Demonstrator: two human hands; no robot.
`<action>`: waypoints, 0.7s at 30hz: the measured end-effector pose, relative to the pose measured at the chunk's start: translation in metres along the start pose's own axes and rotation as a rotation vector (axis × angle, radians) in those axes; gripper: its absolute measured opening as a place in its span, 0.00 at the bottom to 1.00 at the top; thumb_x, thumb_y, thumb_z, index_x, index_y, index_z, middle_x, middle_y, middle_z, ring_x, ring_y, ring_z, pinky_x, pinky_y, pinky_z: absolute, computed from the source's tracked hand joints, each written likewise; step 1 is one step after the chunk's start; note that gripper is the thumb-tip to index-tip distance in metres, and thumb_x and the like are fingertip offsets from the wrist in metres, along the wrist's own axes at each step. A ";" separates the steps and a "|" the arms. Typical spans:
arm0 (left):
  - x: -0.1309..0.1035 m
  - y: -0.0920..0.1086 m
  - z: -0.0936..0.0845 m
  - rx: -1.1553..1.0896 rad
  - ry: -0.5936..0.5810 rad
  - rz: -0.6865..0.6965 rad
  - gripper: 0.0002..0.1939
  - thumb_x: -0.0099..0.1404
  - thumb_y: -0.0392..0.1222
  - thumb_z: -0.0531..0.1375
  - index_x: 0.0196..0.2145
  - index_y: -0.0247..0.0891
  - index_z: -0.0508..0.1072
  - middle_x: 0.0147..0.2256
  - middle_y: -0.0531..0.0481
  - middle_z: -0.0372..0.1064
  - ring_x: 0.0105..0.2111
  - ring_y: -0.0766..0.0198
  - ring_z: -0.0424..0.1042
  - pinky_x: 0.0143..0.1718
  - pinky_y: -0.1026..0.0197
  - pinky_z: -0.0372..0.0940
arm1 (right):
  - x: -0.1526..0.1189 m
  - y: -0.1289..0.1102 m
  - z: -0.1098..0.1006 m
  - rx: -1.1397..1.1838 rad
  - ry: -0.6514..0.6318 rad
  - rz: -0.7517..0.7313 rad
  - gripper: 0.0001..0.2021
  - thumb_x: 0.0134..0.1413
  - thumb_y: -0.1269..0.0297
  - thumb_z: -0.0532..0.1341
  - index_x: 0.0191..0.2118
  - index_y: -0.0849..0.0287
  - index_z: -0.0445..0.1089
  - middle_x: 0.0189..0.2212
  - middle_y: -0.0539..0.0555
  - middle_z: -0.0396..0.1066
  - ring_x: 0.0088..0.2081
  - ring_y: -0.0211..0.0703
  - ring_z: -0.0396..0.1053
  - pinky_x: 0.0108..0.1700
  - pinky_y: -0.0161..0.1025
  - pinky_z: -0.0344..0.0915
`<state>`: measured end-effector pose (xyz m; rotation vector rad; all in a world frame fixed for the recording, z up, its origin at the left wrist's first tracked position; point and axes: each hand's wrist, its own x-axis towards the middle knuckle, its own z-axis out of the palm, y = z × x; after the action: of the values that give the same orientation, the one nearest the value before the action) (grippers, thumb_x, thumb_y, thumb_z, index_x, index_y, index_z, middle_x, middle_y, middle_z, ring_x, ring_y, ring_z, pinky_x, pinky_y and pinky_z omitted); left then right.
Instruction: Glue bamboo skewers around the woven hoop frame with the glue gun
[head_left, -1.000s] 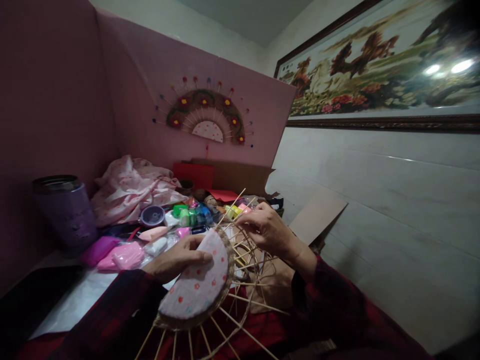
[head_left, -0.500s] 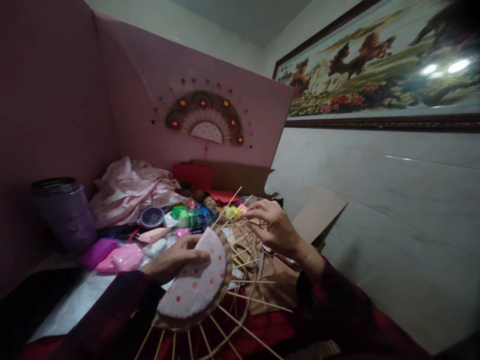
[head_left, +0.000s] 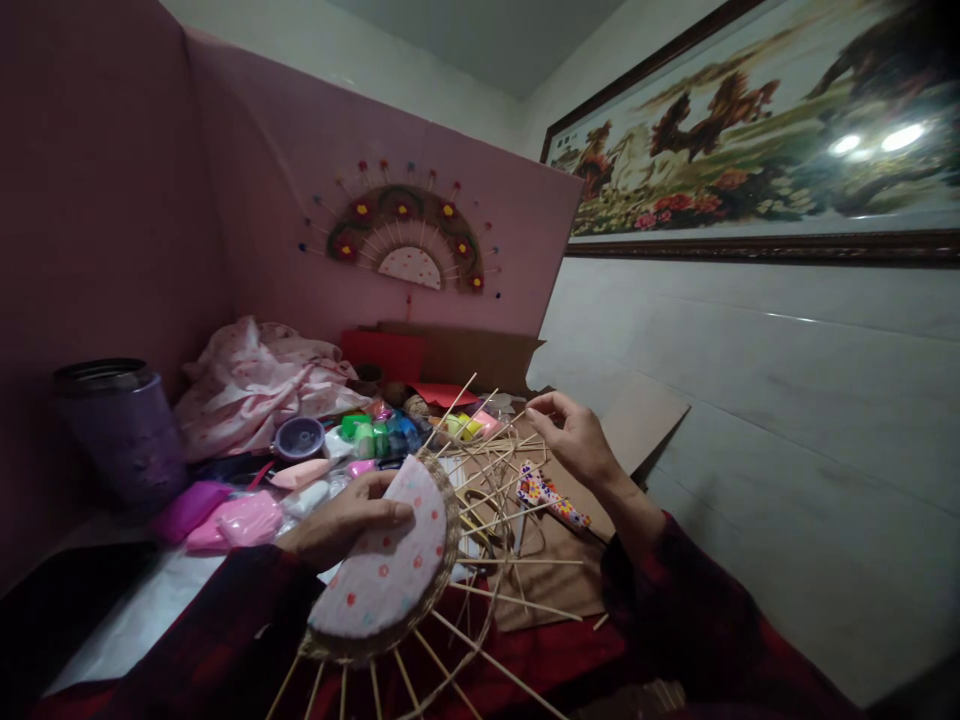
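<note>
My left hand (head_left: 349, 515) grips the straight edge of a half-round fan-shaped craft piece (head_left: 397, 560), thumb on top. White cloth with small red and blue prints covers it, and a braided twine rim (head_left: 448, 520) runs along its curve. Thin wooden sticks (head_left: 517, 602) spread out from that rim, with a strand of twine (head_left: 484, 625) passing across them partway out. By the tips of the upper sticks, my right hand (head_left: 574, 432) is closed in a pinch; what lies between its fingertips is too thin to make out. Under the sticks are scissors (head_left: 480, 520), partly hidden.
A flower-patterned handle (head_left: 551, 495) lies on brown cardboard (head_left: 551, 590). Clay packets (head_left: 244, 520), a round lid (head_left: 300, 438), a purple tumbler (head_left: 124, 430) and crumpled cloth (head_left: 262, 380) crowd the left. A finished fan decoration (head_left: 405, 225) hangs on the pink panel behind.
My right hand has moved right and slightly outward from among the sticks, uncovering the flower-patterned handle. My left hand keeps its hold on the craft piece.
</note>
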<state>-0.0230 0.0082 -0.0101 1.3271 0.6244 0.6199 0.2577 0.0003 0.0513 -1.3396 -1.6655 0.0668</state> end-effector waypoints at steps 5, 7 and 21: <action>0.000 -0.001 -0.001 0.006 -0.002 -0.002 0.15 0.49 0.45 0.64 0.30 0.34 0.66 0.24 0.53 0.62 0.20 0.72 0.58 0.20 0.67 0.51 | -0.003 0.005 0.004 0.146 -0.158 0.122 0.12 0.47 0.55 0.61 0.26 0.60 0.65 0.25 0.52 0.69 0.28 0.41 0.67 0.33 0.40 0.63; 0.000 -0.002 -0.002 0.001 -0.012 0.004 0.14 0.50 0.44 0.64 0.31 0.33 0.66 0.23 0.54 0.61 0.20 0.72 0.58 0.20 0.68 0.50 | -0.006 0.001 0.008 0.122 -0.153 0.108 0.10 0.45 0.58 0.63 0.28 0.60 0.66 0.26 0.53 0.70 0.30 0.41 0.67 0.35 0.40 0.64; 0.000 -0.001 -0.002 -0.022 0.022 0.006 0.14 0.50 0.42 0.64 0.32 0.33 0.68 0.24 0.53 0.63 0.20 0.72 0.60 0.20 0.69 0.52 | -0.026 -0.026 -0.001 -0.208 -0.054 0.024 0.08 0.51 0.67 0.58 0.30 0.56 0.75 0.29 0.53 0.74 0.37 0.45 0.68 0.40 0.41 0.61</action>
<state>-0.0247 0.0098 -0.0114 1.3033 0.6298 0.6454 0.2379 -0.0304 0.0496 -1.5244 -1.7394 -0.0584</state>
